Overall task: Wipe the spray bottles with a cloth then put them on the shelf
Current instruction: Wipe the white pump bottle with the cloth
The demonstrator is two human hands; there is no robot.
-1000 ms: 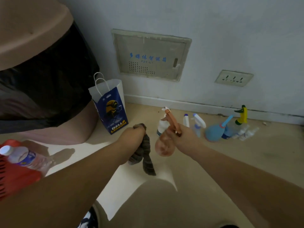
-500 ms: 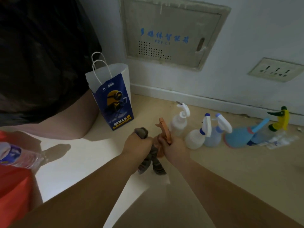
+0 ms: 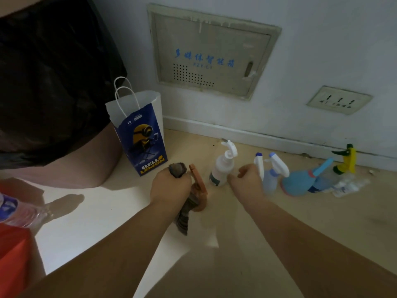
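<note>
While the left hand (image 3: pixel 171 187) holds the cloth (image 3: pixel 182 218): fingers fisted tight round it. One end pokes out above the fist, the rest hangs below.
bottle in work: orange spray bottle (image 3: pixel 201 197) is down at the floor (image 3: pixel 300 229), just beside the left hand, with the cloth draped against it. Can't tell if the left fingers also touch it.
other side: right hand (image 3: pixel 247 182) has its fingers curled, low at the bottle row, right up against the white-blue trigger bottle (image 3: pixel 259 163). Blurred, so can't tell if it has a hold or is empty.
row: white pump bottle (image 3: pixel 222 168), pale blue bottle (image 3: pixel 271 179), round blue bottle (image 3: pixel 295 182), yellow-green sprayer (image 3: pixel 347 160), small bottles (image 3: pixel 348 186) lying flat. All sit along the skirting board (image 3: pixel 268 138).
handling: thin plastic, probably light, fill level unclear. Smooth round bodies are likely slippery under a wipe, and the trigger heads make them top-heavy and easy to tip.
grip point: take the neck under the trigger head and wipe the body with the other hand.
room: bottles stand close, some touching, so reaching for one risks knocking a neighbour. paper bag (image 3: pixel 141 136) stands near on the left. Open floor lies toward the person.
shelf: not in view.
</note>
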